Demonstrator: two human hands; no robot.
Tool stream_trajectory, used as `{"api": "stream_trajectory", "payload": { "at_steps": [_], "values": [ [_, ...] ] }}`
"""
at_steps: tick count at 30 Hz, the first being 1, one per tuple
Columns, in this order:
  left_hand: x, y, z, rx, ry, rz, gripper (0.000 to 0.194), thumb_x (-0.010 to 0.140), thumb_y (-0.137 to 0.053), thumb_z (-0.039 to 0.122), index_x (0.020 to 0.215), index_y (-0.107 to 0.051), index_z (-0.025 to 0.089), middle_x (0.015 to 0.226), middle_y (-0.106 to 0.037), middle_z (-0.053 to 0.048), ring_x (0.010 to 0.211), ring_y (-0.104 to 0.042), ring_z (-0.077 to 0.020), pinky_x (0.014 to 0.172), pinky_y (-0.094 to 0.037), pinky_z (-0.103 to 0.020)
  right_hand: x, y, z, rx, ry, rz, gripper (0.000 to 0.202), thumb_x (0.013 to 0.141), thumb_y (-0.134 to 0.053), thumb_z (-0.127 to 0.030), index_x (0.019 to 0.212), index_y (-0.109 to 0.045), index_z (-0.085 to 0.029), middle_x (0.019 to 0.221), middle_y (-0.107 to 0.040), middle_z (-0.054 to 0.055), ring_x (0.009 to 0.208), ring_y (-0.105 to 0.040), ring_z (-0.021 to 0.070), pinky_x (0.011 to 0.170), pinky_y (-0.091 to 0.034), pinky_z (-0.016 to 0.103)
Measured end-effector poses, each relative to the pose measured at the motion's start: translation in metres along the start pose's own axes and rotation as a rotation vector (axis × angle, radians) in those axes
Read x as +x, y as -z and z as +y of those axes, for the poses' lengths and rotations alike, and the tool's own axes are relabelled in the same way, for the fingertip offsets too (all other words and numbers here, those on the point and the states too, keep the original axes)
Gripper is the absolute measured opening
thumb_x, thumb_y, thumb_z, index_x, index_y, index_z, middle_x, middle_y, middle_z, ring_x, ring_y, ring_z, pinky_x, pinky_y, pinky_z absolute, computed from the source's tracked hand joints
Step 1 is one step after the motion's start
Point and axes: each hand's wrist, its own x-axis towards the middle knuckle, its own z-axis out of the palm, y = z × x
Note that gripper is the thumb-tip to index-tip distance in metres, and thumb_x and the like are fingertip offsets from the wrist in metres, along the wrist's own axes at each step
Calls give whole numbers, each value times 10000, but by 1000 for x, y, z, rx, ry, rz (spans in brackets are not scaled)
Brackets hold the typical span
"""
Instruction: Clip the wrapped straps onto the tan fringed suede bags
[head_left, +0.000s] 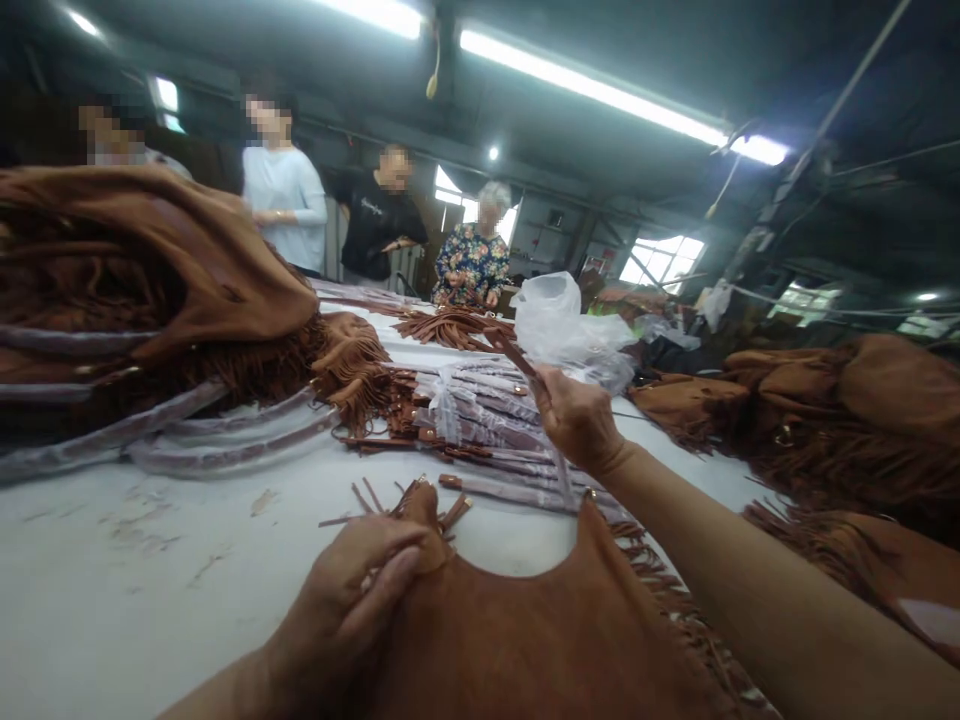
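A brown suede-like bag with fringe along its right side lies in front of me, its curved top edge dipping between two upper corners. My left hand is closed on the bag's left upper corner, thumb on top. Above the right corner, my right hand is raised and closed around a strap, whose brown end points up to the left. A plastic-wrapped length hangs below this hand towards the metal ring on the right corner; whether it is fastened there I cannot tell. Behind lies a bundle of plastic-wrapped straps.
Fringed brown bags are heaped on the left, with wrapped handles sticking out. More brown bags pile up on the right. A clear plastic bag sits beyond the straps. Several people stand across the white table.
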Motion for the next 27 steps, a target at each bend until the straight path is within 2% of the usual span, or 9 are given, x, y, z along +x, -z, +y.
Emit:
{"api": "stream_trajectory", "payload": {
  "at_steps": [4, 7, 10, 13, 16, 19, 22, 25, 27],
  "values": [
    [39, -5, 52, -533, 407, 196, 372, 840, -514, 400, 1125, -587, 172, 1077, -637, -83, 989, -579, -192, 806, -479, -290, 13, 33, -41, -68, 298, 156, 303, 872, -414, -137, 1124, -559, -51, 884, -687, 118, 703, -603, 169, 656, -381, 280],
    [64, -8, 89, -806, 344, 384, 367, 801, -567, 420, 1072, -598, 173, 1089, -621, -84, 990, -574, -194, 682, -495, -240, 15, 47, -71, -50, 409, 220, 314, 845, -437, -115, 1127, -565, -56, 961, -674, 143, 761, -608, 201, 653, -390, 304],
    [81, -7, 105, -1088, 251, 552, 318, 867, -448, 414, 979, -595, 155, 950, -642, -91, 837, -611, -166, 650, -493, -257, 17, 53, -95, 16, 429, 301, 336, 863, -406, -176, 1150, -565, -103, 857, -679, 138, 663, -588, 212, 572, -353, 320],
    [90, 0, 113, -1179, 263, 643, 265, 901, -378, 308, 838, -565, 131, 762, -631, -61, 628, -597, -117, 644, -474, -252, 23, 61, -114, 78, 388, 361, 321, 871, -340, -204, 998, -627, -132, 702, -649, 132, 577, -549, 230, 508, -274, 330],
    [90, 9, 124, -1132, 290, 704, 268, 913, -339, 278, 774, -515, 131, 634, -596, -37, 509, -559, -109, 597, -456, -255, 31, 81, -130, 96, 358, 279, 289, 847, -346, -154, 875, -634, -152, 625, -614, 109, 549, -536, 229, 494, -246, 326],
    [88, 17, 134, -1071, 292, 687, 247, 896, -352, 192, 711, -502, 129, 546, -551, -12, 453, -522, -96, 583, -439, -242, 40, 107, -142, 107, 254, 82, 233, 827, -405, -149, 895, -626, -133, 695, -628, 119, 601, -566, 238, 504, -282, 317],
    [82, 25, 142, -1102, 263, 593, 234, 865, -405, 145, 670, -531, 114, 540, -529, -1, 456, -513, -84, 604, -438, -226, 49, 128, -147, 260, -5, -141, 210, 788, -534, -274, 932, -619, -146, 779, -647, 112, 646, -590, 250, 510, -336, 304],
    [70, 31, 152, -1203, 260, 423, 221, 870, -414, 186, 737, -577, 116, 614, -566, -18, 556, -575, -115, 659, -465, -253, 54, 138, -144, 777, -353, -252, 259, 716, -610, -335, 917, -623, -173, 667, -640, 54, 550, -580, 198, 465, -373, 273],
    [61, 33, 159, -1246, 272, 321, 222, 878, -408, 221, 817, -599, 125, 665, -591, -31, 628, -607, -144, 699, -485, -293, 52, 140, -142, 1169, -492, -315, 268, 661, -648, -337, 846, -629, -144, 600, -628, 42, 481, -558, 165, 427, -387, 252]
  ]
}}
